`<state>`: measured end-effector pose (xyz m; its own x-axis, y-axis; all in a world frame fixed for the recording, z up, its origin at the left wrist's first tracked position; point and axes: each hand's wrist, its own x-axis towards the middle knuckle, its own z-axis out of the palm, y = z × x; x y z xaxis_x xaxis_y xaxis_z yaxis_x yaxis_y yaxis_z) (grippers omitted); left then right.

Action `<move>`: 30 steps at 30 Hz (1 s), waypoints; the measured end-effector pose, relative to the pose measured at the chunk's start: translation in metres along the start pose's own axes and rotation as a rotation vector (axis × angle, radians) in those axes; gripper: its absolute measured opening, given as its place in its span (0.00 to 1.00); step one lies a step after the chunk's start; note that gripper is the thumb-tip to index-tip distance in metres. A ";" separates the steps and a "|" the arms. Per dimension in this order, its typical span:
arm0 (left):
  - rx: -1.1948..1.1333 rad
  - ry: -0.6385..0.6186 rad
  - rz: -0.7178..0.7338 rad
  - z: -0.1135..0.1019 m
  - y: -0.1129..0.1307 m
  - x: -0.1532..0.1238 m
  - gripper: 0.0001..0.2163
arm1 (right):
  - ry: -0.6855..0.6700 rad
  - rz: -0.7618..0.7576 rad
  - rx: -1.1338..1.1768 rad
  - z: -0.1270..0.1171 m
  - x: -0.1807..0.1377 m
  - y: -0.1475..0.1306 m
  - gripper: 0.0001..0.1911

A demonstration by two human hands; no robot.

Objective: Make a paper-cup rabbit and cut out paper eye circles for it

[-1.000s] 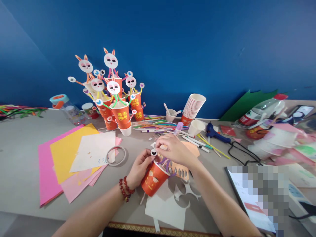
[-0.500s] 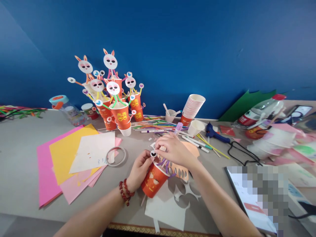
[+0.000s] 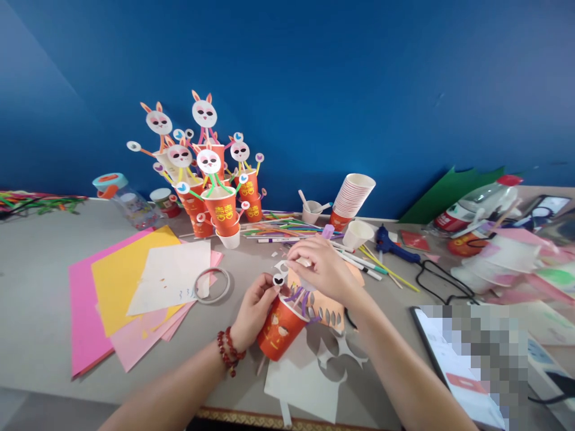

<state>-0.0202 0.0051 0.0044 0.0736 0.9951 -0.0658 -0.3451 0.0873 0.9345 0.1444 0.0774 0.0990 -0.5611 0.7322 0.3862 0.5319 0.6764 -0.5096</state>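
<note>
A red paper cup (image 3: 283,326) with a gold print leans in my left hand (image 3: 256,311), which is closed around its upper left side. By that thumb is a small white paper disc (image 3: 279,279) with a dark heart. Purple pipe-cleaner-like strips (image 3: 294,295) and a stick rise out of the cup, and the stick's end shows below its base. My right hand (image 3: 321,266) hovers just above the cup's mouth, with thumb and fingers drawn together. Whatever those fingertips hold, if anything, is hidden. Orange paper (image 3: 332,314) with leaf-shaped holes lies behind the cup.
Finished-looking rabbit cup figures (image 3: 218,200) stand at the back left. Coloured paper sheets (image 3: 105,287) and a tape roll (image 3: 227,286) lie left. A cup stack (image 3: 353,194), a blue glue gun (image 3: 393,244), pens and a bottle (image 3: 476,206) stand right. White scraps (image 3: 305,389) lie in front.
My right hand has shifted slightly right, uncovering more of the purple strips and orange paper. My left hand and the cup stay nearly still. The whole view has moved a little.
</note>
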 end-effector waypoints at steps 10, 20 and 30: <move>-0.184 0.036 -0.005 0.001 -0.001 0.001 0.09 | 0.530 0.123 0.246 -0.036 -0.024 -0.004 0.07; -0.176 0.178 0.089 -0.002 -0.002 0.006 0.09 | 0.231 0.421 0.608 0.035 -0.093 0.015 0.15; -0.136 0.186 0.144 0.008 0.006 -0.005 0.09 | 0.044 0.465 0.567 0.059 -0.091 -0.007 0.32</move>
<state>-0.0149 0.0007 0.0135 -0.1541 0.9880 -0.0105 -0.4628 -0.0627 0.8843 0.1546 0.0012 0.0223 -0.3254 0.9438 0.0579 0.2922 0.1585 -0.9431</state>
